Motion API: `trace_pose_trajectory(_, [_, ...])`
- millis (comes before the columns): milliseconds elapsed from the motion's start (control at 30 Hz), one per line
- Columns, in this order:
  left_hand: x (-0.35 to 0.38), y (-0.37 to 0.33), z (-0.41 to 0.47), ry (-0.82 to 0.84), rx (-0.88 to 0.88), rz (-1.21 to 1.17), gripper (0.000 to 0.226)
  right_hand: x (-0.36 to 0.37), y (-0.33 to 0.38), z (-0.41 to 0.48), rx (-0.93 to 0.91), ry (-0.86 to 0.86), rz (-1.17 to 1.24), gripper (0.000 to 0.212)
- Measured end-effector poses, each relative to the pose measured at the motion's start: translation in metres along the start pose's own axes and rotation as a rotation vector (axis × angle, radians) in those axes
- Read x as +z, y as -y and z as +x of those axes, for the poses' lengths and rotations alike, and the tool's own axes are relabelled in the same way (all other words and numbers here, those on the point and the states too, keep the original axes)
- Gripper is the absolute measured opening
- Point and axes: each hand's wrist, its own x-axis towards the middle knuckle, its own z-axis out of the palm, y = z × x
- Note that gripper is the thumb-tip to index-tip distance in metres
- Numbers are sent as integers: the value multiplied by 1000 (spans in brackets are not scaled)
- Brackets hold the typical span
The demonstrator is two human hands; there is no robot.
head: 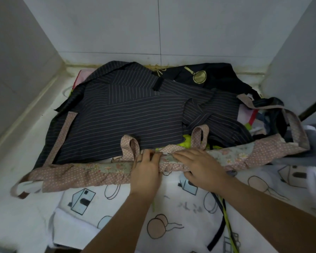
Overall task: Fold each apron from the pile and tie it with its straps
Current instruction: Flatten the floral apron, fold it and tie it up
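A white house-printed cloth (84,198) covers the surface. At twelve o'clock lies a dark pinstriped apron (117,110). A pink dotted, floral-centred apron (80,174), folded into a long strip, runs from nine to three o'clock. At its centre the left grip (146,172) curls around the fold, and the right grip (201,167) presses it with flat, straight fingers.

The person's left hand (146,172) and right hand (199,167) are showing bare, with the forearms uncovered all the way to the lower edge of view.

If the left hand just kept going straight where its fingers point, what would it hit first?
Most likely the dark striped apron, lying just beyond the pink apron that the left hand holds. Depth is hard to judge here.
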Motion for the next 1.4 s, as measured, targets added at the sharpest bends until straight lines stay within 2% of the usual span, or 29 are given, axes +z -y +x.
trace_pose_trajectory(67, [-7, -4, 6, -37, -27, -141, 52, -8, 5, 5, 20, -28, 27, 53])
trace_pose_trajectory(167, [-38, -17, 14, -181, -35, -476, 49, -38, 14, 19, 59, -91, 118, 68])
trace_pose_trajectory(333, [-137, -63, 21, -408, -119, -853, 56, -123, 41, 49, 124, -353, 152, 70])
trace_pose_trajectory(567, [-247, -102, 17, -565, 9, -1166, 25, -230, 81, 59, 138, -553, 311, 58])
trace_pose_trajectory(700, [-284, -117, 8, -593, -32, -1312, 33, -274, 97, 56, 130, -581, 256, 60])
trace_pose_trajectory(800, [-307, -124, 4, -606, -120, -1411, 28, -296, 106, 51, 124, -587, 197, 62])
trace_pose_trajectory(900, [-320, -129, 5, -560, -201, -1522, 22, -301, 109, 45, 148, -611, 143, 64])
trace_pose_trajectory(967, [-326, -134, 1, -428, -198, -1660, 25, -300, 113, 41, 174, -649, 113, 66])
trace_pose_trajectory(1033, [-331, -138, -1, -276, -168, -1823, 36, -291, 117, 39, 171, -726, 32, 68])
trace_pose_trajectory(1100, [-337, -141, -2, -200, -143, -1934, 45, -284, 121, 36, 150, -797, -21, 67])
trace_pose_trajectory(1200, [-341, -142, -1, -138, -132, -2009, 48, -276, 123, 27, 96, -668, 6, 65])
trace_pose_trajectory(1267, [-340, -143, 0, -90, -133, -2036, 49, -275, 120, 22, 85, -590, 30, 74])
trace_pose_trajectory(1400, [-345, -151, -1, 2, -85, -2123, 49, -277, 112, 22, 152, -730, 6, 97])
